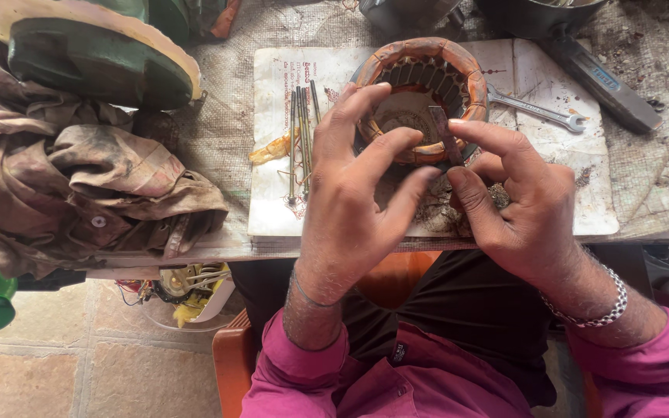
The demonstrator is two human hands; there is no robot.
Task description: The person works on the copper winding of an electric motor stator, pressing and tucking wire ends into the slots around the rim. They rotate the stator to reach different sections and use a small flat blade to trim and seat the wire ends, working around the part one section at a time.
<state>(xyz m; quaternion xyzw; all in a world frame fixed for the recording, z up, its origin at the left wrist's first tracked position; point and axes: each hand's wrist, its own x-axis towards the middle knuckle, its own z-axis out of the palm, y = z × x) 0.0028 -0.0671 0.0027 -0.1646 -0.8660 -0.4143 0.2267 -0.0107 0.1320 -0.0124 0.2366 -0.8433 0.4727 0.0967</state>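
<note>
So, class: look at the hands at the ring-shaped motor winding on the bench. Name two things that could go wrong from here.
1. The right hand pinches a thin strip inside the motor winding; a slip might scrape the copper coils or nick a fingertip.
2. The loose thin rods lie close beside the left hand; a nudge could probably roll them off the paper sheet.

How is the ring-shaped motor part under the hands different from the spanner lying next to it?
The motor ring is round and hollow, wrapped in orange-brown windings; the spanner is long, thin, bare grey metal. The ring is much wider than the slim spanner. The left hand and right hand rest their fingers at the ring's near edge, the right pinching a small dark strip there; nobody touches the spanner. Both lie on the same white sheet.
</note>
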